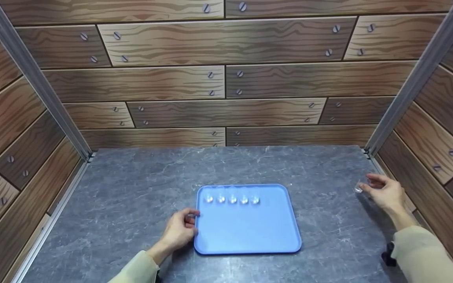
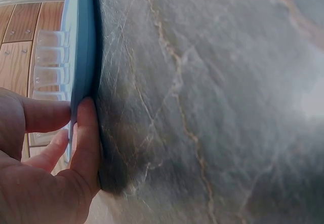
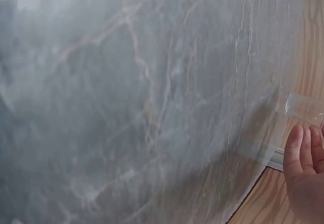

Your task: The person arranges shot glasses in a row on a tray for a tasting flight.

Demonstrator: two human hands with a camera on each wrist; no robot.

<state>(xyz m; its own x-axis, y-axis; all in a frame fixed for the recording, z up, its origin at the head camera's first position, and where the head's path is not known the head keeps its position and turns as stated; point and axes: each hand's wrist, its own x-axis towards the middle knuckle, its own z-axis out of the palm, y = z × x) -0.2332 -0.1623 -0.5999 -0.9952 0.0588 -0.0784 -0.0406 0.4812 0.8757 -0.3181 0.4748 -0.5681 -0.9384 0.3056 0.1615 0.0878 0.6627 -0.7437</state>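
A blue tray (image 1: 246,232) lies on the grey marbled tabletop, with several small clear plastic cups (image 1: 232,199) standing in a row along its far side. My left hand (image 1: 180,228) grips the tray's left rim. The left wrist view shows the fingers of that hand (image 2: 50,158) on both sides of the tray edge (image 2: 85,46). Far to the right, my right hand (image 1: 385,193) holds one more small clear cup (image 1: 358,187) by its fingertips. In the right wrist view this cup (image 3: 305,108) appears above the fingers, partly cut off by the frame edge.
Wood-plank-patterned walls (image 1: 226,82) enclose the table (image 1: 140,184) at the back and both sides. Metal posts stand at the back left (image 1: 41,86) and back right (image 1: 411,78) corners. My right hand is near the right wall.
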